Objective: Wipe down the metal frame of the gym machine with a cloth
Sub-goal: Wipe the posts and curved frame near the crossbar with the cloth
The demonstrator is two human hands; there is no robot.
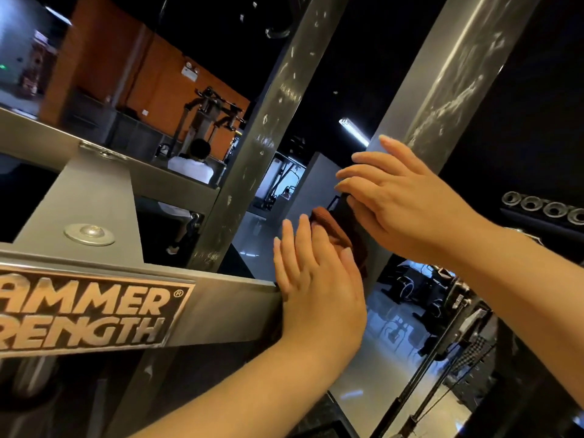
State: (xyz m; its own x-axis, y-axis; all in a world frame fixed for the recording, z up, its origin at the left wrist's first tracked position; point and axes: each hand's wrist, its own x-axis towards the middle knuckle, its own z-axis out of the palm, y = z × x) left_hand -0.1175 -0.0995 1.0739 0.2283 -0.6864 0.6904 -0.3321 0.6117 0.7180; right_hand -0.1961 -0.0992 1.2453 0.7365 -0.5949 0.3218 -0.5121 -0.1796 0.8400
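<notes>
A rust-brown cloth is bunched against the lower part of the grey right upright post of the machine frame. My left hand lies flat over the cloth with fingers and thumb pressing it onto the post, just past the end of the horizontal beam. Higher on the same post rests my right hand, fingers apart and curled over the post's left edge, touching the cloth's upper end. Most of the cloth is hidden behind both hands.
A second scratched grey upright stands left of the hands. The beam carries a Hammer Strength label and a bolt. A person in a white shirt sits at another machine behind. A row of metal rings sits at the right.
</notes>
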